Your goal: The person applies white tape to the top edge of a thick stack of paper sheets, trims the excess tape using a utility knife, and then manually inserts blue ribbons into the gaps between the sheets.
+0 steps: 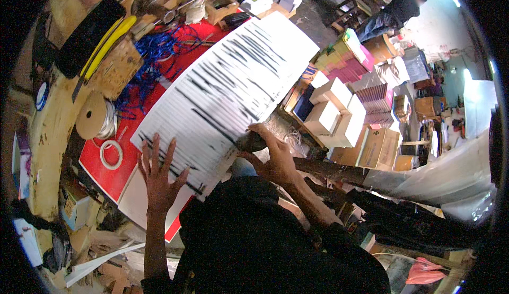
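Observation:
A long fanned stack of white sheets (pixel 233 82) with dark edges lies slanted across a red work surface (pixel 106 172). My left hand (pixel 157 174) rests flat and spread on the near end of the stack, fingers apart. At the stack's right edge my right hand (pixel 270 153) is closed around a dark rounded tool (pixel 250 143) that presses against the sheets.
Blue cords (pixel 151 55), a tape roll (pixel 111 154) and a brown reel (pixel 93 116) lie left of the stack. Cardboard boxes (pixel 339 113) and stacked coloured books (pixel 344 55) stand on the right. Another person (pixel 395 13) bends over far back right.

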Tool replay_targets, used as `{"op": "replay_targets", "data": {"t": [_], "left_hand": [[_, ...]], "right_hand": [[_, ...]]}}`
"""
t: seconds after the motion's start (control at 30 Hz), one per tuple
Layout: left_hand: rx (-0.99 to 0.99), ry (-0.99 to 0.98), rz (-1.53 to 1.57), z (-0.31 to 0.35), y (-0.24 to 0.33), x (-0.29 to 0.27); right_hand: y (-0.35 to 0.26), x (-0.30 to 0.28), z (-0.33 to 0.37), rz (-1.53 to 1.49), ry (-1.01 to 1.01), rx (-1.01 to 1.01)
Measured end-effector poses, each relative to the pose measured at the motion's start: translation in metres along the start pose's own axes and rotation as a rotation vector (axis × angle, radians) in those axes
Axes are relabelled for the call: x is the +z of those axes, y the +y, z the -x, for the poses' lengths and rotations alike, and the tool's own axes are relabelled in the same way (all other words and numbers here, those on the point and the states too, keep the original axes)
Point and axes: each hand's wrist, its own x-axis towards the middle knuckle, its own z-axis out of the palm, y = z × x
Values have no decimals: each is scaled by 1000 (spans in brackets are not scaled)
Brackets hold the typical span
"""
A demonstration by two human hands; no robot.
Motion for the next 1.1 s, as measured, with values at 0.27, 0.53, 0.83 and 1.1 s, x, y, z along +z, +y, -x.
{"op": "replay_targets", "data": {"t": [0.27, 0.53, 0.83, 1.1], "left_hand": [[-92, -83, 20, 5, 2, -3], [-229, -177, -271, -8, 40, -13], [-373, -18, 272, -24, 201, 41], [-711, -340, 860, 46, 172, 123]], "right_hand": [[37, -73, -56, 113, 120, -39], [116, -134, -113, -220, 551, -218], [171, -200, -156, -104, 168, 56], [209, -206, -186, -139, 27, 65]]}}
